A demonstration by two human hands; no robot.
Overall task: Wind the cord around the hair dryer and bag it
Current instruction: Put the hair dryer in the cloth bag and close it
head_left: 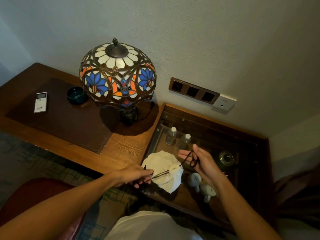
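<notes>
Pulling outward on both sides, the hands held the dark drawstrings of a cream cloth bag (162,172) that sat between them on the glass-topped cabinet (245,135). The left hand (136,175) had its fingers curled, pinching one drawstring (160,174) that ran from the fingertips toward the bag's gathered mouth. The right hand (202,161) had a loop of cord (190,159) hooked between thumb and fingers, the rest half spread. The hair dryer itself could not be seen — presumably inside the bag. The cloth looked soft and limp, the strings thin and likely slippery, so a firm pinch near the bag's mouth seemed wisest — not the loose ends.
</notes>
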